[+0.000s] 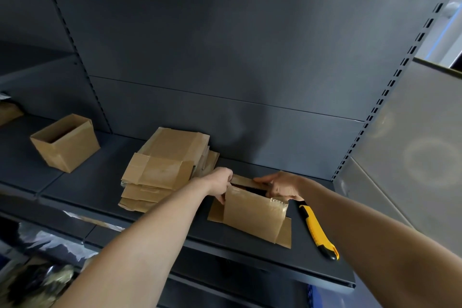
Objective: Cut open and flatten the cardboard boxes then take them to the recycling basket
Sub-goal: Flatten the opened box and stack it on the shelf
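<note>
A small brown cardboard box with clear tape lies on the dark shelf, its top pulled apart. My left hand grips its left upper edge and my right hand grips the far flap on the right. A stack of flattened boxes lies just left of my left hand. A whole open box stands upright further left. A yellow and black utility knife lies on the shelf to the right of the held box, below my right forearm.
The shelf's dark back panel rises close behind the boxes. A slotted upright and a grey side panel close the right side. Crumpled plastic and packaging lie on the lower level at left. Another cardboard piece shows at the far left.
</note>
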Demonstrator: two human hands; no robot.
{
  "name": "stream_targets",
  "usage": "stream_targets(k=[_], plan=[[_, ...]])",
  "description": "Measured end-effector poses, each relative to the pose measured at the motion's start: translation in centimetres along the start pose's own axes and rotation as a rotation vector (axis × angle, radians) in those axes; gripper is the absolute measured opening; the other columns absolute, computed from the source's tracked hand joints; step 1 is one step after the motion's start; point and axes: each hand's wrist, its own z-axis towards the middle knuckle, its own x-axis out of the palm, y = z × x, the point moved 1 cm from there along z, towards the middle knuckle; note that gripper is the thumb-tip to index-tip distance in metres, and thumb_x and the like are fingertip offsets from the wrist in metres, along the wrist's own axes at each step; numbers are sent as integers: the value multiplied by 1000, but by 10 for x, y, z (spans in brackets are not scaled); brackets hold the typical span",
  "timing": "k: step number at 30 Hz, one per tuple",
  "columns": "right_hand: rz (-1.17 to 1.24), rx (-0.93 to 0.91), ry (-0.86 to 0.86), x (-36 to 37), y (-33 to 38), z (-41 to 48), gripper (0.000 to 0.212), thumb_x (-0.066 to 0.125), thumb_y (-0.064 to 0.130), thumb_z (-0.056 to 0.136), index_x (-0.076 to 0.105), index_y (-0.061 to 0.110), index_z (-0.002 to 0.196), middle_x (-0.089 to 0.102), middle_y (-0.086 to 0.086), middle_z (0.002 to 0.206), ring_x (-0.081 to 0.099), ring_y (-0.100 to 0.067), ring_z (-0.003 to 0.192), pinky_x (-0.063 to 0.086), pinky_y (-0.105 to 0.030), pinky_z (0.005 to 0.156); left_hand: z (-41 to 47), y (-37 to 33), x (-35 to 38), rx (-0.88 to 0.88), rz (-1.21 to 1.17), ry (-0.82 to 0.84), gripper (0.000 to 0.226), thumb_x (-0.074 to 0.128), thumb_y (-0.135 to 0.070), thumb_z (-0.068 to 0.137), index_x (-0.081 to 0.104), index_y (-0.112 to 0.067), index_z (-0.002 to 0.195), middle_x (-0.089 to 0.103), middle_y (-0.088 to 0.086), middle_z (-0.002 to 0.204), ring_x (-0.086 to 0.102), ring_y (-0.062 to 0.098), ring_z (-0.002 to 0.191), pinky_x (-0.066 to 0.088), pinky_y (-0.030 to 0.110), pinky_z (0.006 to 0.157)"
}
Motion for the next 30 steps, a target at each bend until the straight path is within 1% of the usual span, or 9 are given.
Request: stream_targets(k=[2, 4, 7, 11, 16, 19, 21, 25, 30], plan=[[23, 11, 5, -1, 1, -1, 66, 55, -10, 86, 55, 38, 133, 60, -8, 128, 42, -41, 131, 49, -36, 95, 1, -1, -1, 40, 194, 29, 27, 59, 15, 83, 50, -5, 98, 50, 8, 102, 51, 22, 84, 57, 34, 70], [-4, 23, 10, 1, 2, 0, 66, 50, -10, 89, 55, 39, 132, 57, -7, 132, 39, -40, 133, 47, -42, 101, 0, -1, -4, 91, 383, 25, 37, 60, 13, 84, 50, -4, 115, 53, 12, 113, 52, 20, 82, 52, 31, 66], [15, 38, -2, 1, 2, 1, 52, 46, 0, 96, 64, 44, 118, 65, 0, 121, 42, -40, 130, 36, -56, 105, 1, 0, -9, 141, 496, -6, 39, 53, 13, 84, 51, -8, 117, 53, 13, 109, 52, 20, 82, 45, 32, 62], [51, 27, -11, -1, 6, -4, 28, 53, 18, 99, 71, 36, 110, 72, -3, 108, 63, -35, 111, 44, -51, 101, 1, 7, -8, 125, 215, -18, 12, 46, 1, 94, 53, -9, 94, 57, 11, 97, 57, 20, 78, 54, 32, 65], [-103, -32, -20, -1, 8, -8, 35, 51, 27, 98, 57, 38, 130, 63, -1, 127, 52, -38, 125, 43, -54, 103, 1, 10, -10, -137, -389, 15, 20, 48, -21, 101, 62, -8, 102, 65, 12, 111, 69, 24, 91, 58, 38, 83], [-141, -74, -55, -2, 13, -9, 41, 46, 13, 98, 57, 34, 131, 59, 4, 133, 57, -28, 121, 46, -39, 104, -3, 1, -18, -192, -386, 49, 17, 63, -6, 91, 66, 1, 106, 68, 8, 94, 70, 21, 84, 58, 34, 81], [-108, -99, -51, -2, 19, -14, 41, 46, 8, 98, 58, 29, 132, 55, 6, 136, 53, -19, 123, 42, -30, 106, -4, -3, -19, -210, -357, -18, 18, 57, 5, 90, 64, 4, 107, 62, 5, 87, 67, 22, 85, 58, 32, 79], [-98, -116, -95, -4, 17, -17, 47, 40, 1, 98, 62, 28, 128, 56, 5, 135, 52, -18, 124, 37, -30, 110, -6, -1, -17, -101, -288, -49, 10, 57, -1, 93, 65, -2, 99, 64, 9, 95, 68, 24, 94, 57, 36, 87], [-103, -123, -127, -4, 16, -23, 50, 37, -6, 96, 65, 24, 124, 59, 1, 131, 55, -17, 117, 41, -27, 104, -9, 0, -13, 51, -75, -13, 14, 52, -8, 97, 64, -8, 90, 66, 11, 96, 69, 18, 85, 56, 31, 81]])
